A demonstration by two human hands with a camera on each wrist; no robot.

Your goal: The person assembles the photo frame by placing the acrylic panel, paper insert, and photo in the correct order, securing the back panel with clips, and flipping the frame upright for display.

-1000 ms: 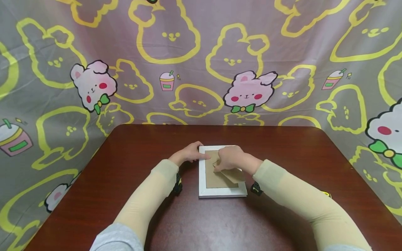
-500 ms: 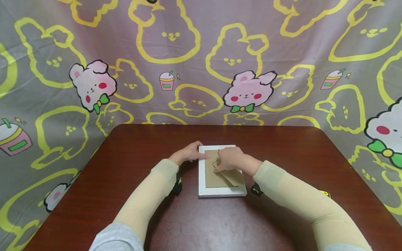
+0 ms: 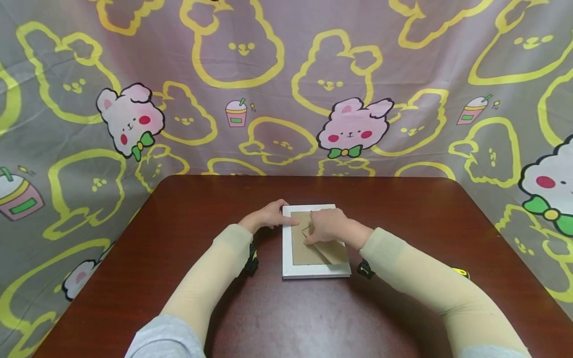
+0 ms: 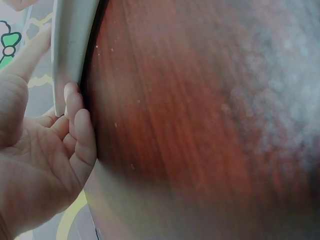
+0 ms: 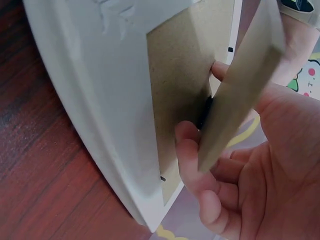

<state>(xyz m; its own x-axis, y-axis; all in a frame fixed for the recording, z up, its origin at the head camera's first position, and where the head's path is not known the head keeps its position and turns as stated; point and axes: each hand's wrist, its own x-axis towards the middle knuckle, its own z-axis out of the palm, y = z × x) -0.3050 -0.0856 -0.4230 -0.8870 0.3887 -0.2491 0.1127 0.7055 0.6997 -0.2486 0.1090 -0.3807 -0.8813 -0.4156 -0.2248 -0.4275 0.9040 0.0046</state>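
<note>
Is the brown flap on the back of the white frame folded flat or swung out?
Swung out: the right wrist view shows the flap angled away from the brown backing, held by the right hand.

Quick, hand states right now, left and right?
Left hand: closed, holding the white frame by its edge.
Right hand: closed, holding the raised brown flap.

From your head camera, your right hand (image 3: 329, 225) hides part of the frame (image 3: 287, 248) and of its flap (image 3: 334, 252); your right sleeve (image 3: 416, 266) covers part of a yellow thing (image 3: 461, 272), too small to name. Your left wrist view cuts off the frame and your left hand (image 4: 45, 162), and blurs the tabletop (image 4: 240, 100). Your right wrist view crops the frame above.
</note>
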